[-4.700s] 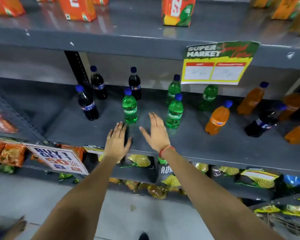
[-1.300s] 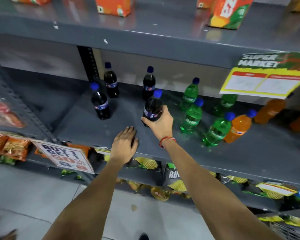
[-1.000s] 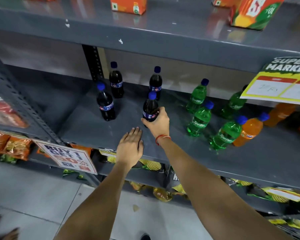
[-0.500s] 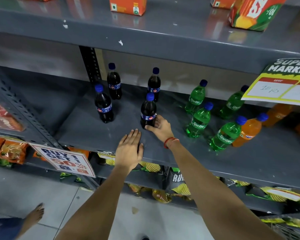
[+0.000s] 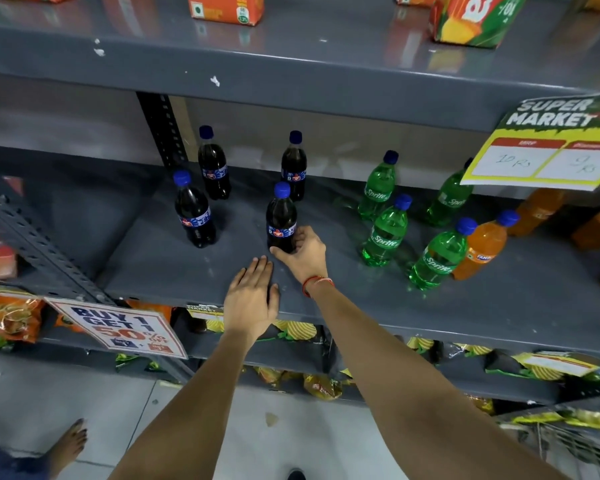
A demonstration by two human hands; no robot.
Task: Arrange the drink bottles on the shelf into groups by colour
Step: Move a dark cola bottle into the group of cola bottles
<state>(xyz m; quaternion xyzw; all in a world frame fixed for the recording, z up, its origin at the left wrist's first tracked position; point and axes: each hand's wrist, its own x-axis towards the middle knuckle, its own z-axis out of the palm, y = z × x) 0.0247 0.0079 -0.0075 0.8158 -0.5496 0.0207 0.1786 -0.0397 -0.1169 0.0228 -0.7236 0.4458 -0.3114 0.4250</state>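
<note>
Right hand (image 5: 300, 252) curled around the lower body of a dark cola bottle (image 5: 281, 220), thumb at the base on the near side and fingers wrapped behind; the bottle stands upright on the grey shelf (image 5: 343, 306) with its foot on the surface, so the grasp looks about to be let go, though that is a judgement. Left hand (image 5: 252, 299) lies flat and open, palm down on the front part of the shelf just beside the right wrist, holding nothing.

The held bottle is a full plastic one with a blue cap: probably moderately heavy, firm under the fingers, smooth at the label band (so a grip around the waist or lower body suits it better than the cap), and tall enough to tip if nudged.

Three more dark bottles (image 5: 193, 211) stand near it to the left and behind, forming a loose group of four. To the right, well apart, stand four green bottles (image 5: 385, 232). An orange bottle (image 5: 484, 249) touches the nearest green one, with more orange bottles partly hidden behind a hanging price sign (image 5: 541, 150). The dark group looks complete; the orange one beside the green likely needs moving next.
</note>
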